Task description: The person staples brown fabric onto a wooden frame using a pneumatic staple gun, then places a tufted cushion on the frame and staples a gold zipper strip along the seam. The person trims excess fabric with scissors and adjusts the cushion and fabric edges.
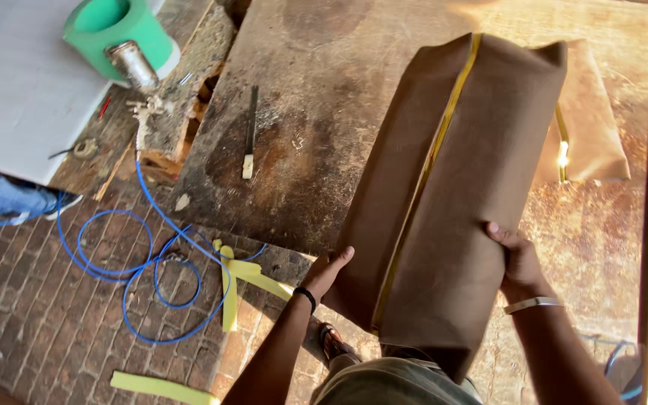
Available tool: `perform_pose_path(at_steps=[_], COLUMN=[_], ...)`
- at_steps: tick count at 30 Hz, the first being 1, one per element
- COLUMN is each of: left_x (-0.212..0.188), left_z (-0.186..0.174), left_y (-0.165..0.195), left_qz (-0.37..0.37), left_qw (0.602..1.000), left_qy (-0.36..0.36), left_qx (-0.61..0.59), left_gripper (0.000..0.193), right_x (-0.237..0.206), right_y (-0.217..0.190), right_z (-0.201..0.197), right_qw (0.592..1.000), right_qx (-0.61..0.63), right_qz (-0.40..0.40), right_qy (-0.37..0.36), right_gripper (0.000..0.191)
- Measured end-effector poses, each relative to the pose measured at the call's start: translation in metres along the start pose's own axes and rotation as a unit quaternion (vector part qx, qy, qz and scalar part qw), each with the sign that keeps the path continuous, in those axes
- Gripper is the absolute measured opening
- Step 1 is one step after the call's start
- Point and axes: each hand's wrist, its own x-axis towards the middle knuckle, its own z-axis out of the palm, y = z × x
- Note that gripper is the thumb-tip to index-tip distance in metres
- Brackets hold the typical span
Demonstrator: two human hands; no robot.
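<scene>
I hold a long brown upholstered cushion [451, 187] with a yellow piping line down its middle, lifted over the worn wooden table [309, 112]. My left hand [328, 270] presses against its lower left side. My right hand [515, 259] grips its lower right side, fingers curled over the fabric. A second brown cushion piece [594, 120] with yellow trim lies flat on the table behind it.
A narrow dark tool [250, 131] lies on the table's left part. A green tub with a metal can [118, 37] stands at the upper left near a white board [16, 82]. Blue hose [151, 262] and yellow strips [230, 289] lie on the brick floor.
</scene>
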Motion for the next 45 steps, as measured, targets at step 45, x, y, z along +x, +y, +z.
perform_pose_path(at_steps=[45], left_x=[-0.132], left_z=[0.026], left_y=[-0.078], left_qz=[-0.055], left_qw=[0.795], left_qy=[0.516], left_qx=[-0.315], left_gripper=[0.065], right_x=[0.078], right_y=[0.057], right_z=[0.167], right_qw=[0.93], right_qx=[-0.271], right_qz=[0.144], right_qy=[-0.202], right_gripper=[0.059])
